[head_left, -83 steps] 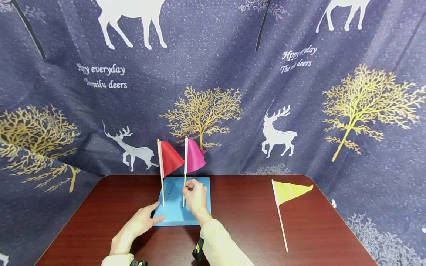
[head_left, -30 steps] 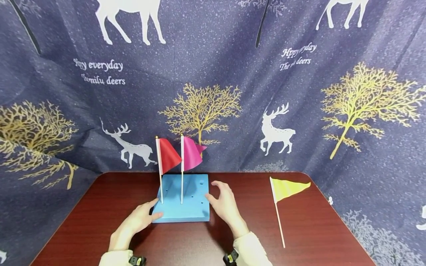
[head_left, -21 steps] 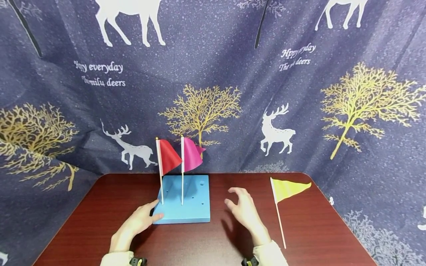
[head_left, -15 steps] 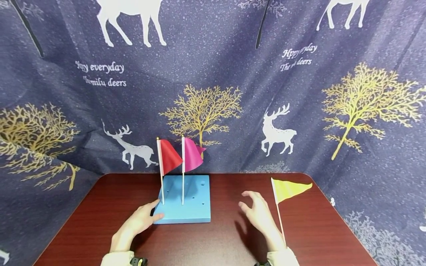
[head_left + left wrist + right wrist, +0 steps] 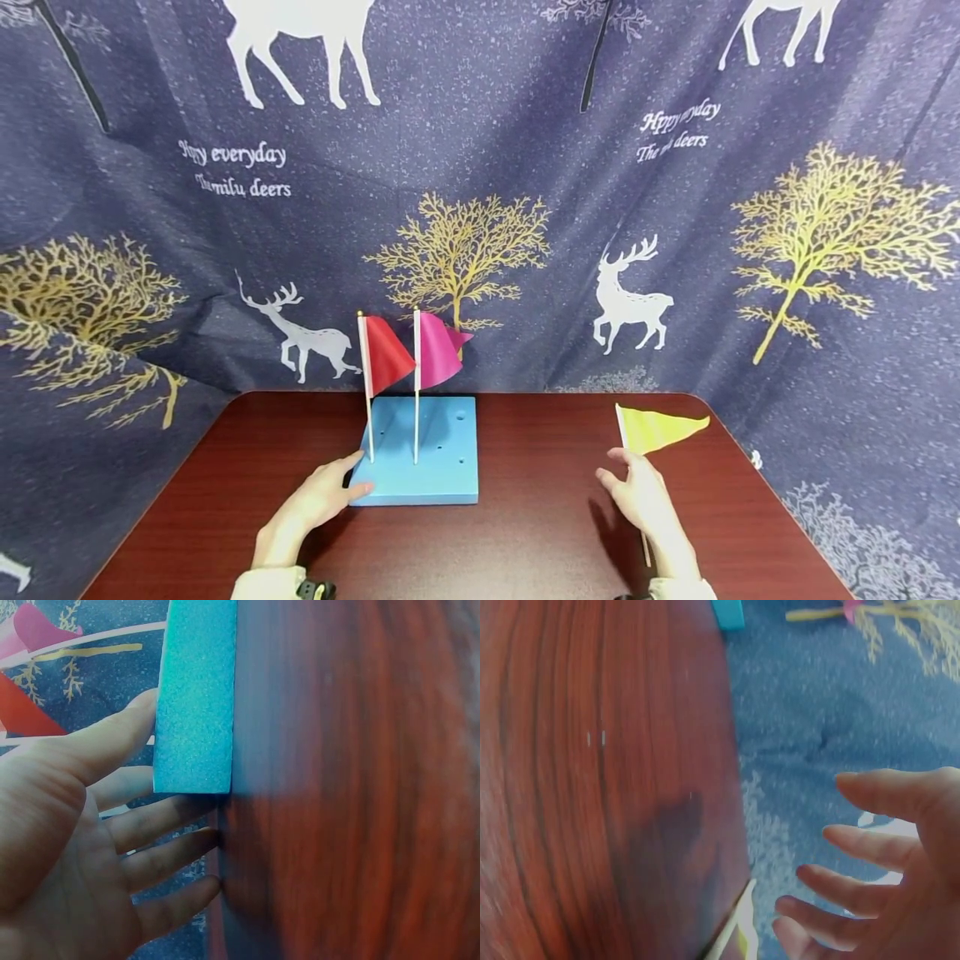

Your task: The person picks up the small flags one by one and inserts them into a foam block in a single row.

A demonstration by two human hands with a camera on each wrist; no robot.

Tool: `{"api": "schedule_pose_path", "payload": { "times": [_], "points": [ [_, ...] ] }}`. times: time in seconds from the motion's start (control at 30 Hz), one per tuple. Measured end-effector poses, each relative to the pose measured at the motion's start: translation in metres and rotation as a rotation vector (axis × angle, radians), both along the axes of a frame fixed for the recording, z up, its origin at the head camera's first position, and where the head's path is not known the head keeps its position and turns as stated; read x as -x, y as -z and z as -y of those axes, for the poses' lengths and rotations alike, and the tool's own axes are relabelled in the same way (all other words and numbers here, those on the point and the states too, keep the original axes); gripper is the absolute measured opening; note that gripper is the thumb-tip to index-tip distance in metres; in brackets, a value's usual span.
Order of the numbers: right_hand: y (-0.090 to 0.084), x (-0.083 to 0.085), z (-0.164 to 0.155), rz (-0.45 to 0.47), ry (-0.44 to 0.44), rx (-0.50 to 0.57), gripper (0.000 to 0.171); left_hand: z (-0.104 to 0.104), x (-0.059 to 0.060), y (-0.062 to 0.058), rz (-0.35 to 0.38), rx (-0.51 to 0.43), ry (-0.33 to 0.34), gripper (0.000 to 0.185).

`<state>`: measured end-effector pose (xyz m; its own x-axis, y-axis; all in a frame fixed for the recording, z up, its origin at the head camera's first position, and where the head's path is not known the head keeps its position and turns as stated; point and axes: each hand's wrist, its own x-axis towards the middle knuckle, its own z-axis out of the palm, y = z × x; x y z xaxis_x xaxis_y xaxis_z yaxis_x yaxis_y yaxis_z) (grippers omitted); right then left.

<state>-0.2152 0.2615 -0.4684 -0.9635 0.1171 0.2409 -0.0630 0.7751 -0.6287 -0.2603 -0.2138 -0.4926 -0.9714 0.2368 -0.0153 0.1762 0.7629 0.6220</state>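
Note:
A blue board [image 5: 435, 482] with small holes lies on the table. Upright in it stand a red flag [image 5: 387, 358] and a magenta flag [image 5: 437, 354] on thin white sticks. My left hand [image 5: 315, 500] rests at the board's near left corner; in the left wrist view the thumb lies along its upper edge and the other fingers extend past the corner. A yellow triangular flag [image 5: 660, 430] lies on the table at the right. Over its stick hovers my right hand [image 5: 648, 500], fingers loosely bent, holding nothing; it hides the middle of the stick.
The dark red wooden table [image 5: 525, 542] reaches back to a blue cloth backdrop [image 5: 525, 125] printed with deer and trees. Several holes show on the right part of the board. A band with a black device sits at each wrist.
My right hand has let go of the magenta flag's stick and moved right, across the table, to above the yellow flag. The left hand stays at the board's corner.

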Motion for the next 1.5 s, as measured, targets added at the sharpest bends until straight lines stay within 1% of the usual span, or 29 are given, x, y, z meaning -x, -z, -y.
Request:
{"api": "schedule_pose_path", "payload": {
  "times": [0.13,0.33,0.47,0.6,0.7,0.83,0.93,1.03,1.23,1.33,1.5],
  "points": [
    [0.001,-0.001,-0.014,0.041,0.022,-0.034,0.040,-0.001,-0.001,0.001,-0.012,0.002,0.001,0.071],
    [0.005,-0.004,-0.027,0.118,0.082,-0.055,0.042,-0.001,0.000,0.002,0.005,0.000,0.001,0.072],
    [0.010,-0.006,-0.033,0.142,0.111,-0.078,0.040,0.000,0.000,0.003,0.005,-0.001,0.002,0.073],
    [0.012,-0.008,-0.035,0.162,0.120,-0.103,0.033,0.001,-0.002,0.003,0.014,-0.005,-0.004,0.071],
    [0.013,-0.009,-0.035,0.192,0.138,-0.115,0.028,0.001,-0.003,0.002,0.003,0.003,-0.001,0.070],
    [0.014,-0.011,-0.037,0.236,0.170,-0.126,0.019,-0.002,-0.001,0.001,-0.024,0.012,0.015,0.070],
    [0.014,-0.012,-0.037,0.250,0.175,-0.127,0.013,-0.002,0.001,0.000,-0.022,0.012,0.016,0.070],
    [0.014,-0.014,-0.036,0.255,0.168,-0.128,0.012,-0.002,0.001,0.000,-0.015,0.014,0.010,0.071],
    [0.012,-0.019,-0.031,0.311,0.173,-0.041,0.019,0.000,0.000,0.000,-0.027,0.018,0.013,0.070],
    [0.013,-0.019,-0.030,0.332,0.170,0.004,0.018,0.001,-0.001,0.000,-0.031,0.014,0.014,0.070],
    [0.015,-0.018,-0.032,0.339,0.149,0.021,0.018,0.001,-0.001,-0.001,-0.020,0.009,0.009,0.071]
  ]
}}
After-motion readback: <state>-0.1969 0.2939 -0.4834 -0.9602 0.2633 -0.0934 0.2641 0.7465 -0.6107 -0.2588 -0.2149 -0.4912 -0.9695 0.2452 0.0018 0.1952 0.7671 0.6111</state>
